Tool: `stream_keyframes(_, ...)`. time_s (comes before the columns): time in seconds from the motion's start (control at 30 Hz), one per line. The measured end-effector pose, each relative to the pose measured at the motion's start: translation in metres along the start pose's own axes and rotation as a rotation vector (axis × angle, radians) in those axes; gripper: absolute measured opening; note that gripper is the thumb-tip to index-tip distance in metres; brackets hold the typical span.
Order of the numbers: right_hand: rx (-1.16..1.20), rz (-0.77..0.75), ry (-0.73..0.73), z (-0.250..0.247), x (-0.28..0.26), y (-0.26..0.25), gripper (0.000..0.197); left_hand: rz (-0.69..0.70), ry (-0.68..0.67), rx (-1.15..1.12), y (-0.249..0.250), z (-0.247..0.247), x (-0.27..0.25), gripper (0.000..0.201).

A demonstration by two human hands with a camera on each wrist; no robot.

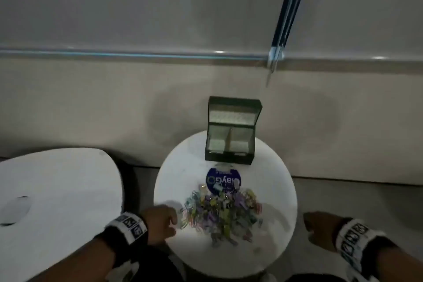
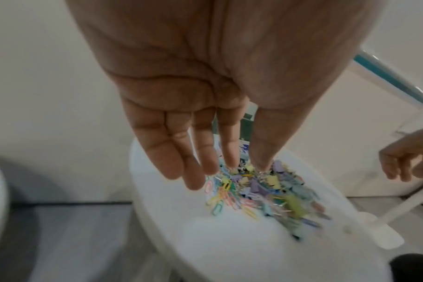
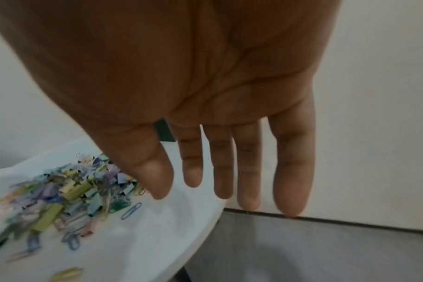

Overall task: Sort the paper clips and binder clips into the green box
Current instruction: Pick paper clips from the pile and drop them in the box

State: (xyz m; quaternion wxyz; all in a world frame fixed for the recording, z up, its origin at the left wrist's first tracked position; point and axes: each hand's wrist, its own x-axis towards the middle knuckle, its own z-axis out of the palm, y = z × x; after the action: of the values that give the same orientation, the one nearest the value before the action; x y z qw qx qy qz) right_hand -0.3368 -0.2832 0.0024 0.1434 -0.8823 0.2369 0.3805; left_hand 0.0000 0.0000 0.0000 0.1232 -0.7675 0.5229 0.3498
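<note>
A heap of coloured paper clips and binder clips [image 1: 220, 210] lies on a round white table [image 1: 279, 192], also seen as the heap [image 2: 261, 190] and the heap [image 3: 61, 194] in the wrist views. The green box [image 1: 231, 135] stands open at the table's far side, its lid up and a divider splitting it in two compartments. My left hand [image 1: 162, 222] hovers at the heap's left edge, fingers [image 2: 176, 158] straight and holding nothing. My right hand [image 1: 320, 224] hangs off the table's right rim, fingers [image 3: 246, 171] straight and empty.
A round blue sticker [image 1: 223, 181] sits on the table between box and heap. A second white table [image 1: 57, 190] stands to the left. A wall with a rail [image 1: 137, 55] runs behind. Grey floor [image 3: 326, 248] lies to the right.
</note>
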Motion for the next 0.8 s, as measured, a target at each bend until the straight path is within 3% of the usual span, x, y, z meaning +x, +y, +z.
stream_keyframes(0.07,0.014,0.027,0.062,-0.007,0.049,-0.011,0.025,-0.020,0.054,0.003,0.000,0.011,0.044,0.032)
stream_keyframes(0.17,-0.063,-0.030,0.162,0.010,0.101,-0.014,0.032,-0.045,0.194,0.095,-0.005,0.024,0.087,0.039)
stream_keyframes(0.37,-0.066,-0.025,0.569,0.037,0.141,-0.039,0.027,-0.178,0.378,0.095,-0.020,0.051,0.089,0.059)
stream_keyframes(0.5,-0.022,0.102,0.565,0.041,0.132,-0.063,0.026,-0.234,0.354,0.052,-0.012,0.055,0.065,0.054)
stream_keyframes(0.63,0.022,0.142,0.582,0.042,0.123,-0.075,0.030,-0.163,0.356,-0.050,0.001,0.065,0.049,0.059)
stream_keyframes(0.73,-0.026,0.161,0.574,0.039,0.128,-0.078,0.026,-0.155,0.414,0.083,0.005,0.076,0.061,0.065)
stream_keyframes(0.8,-0.029,0.162,0.570,0.036,0.134,-0.076,0.026,-0.143,0.447,0.142,0.009,0.080,0.070,0.049)
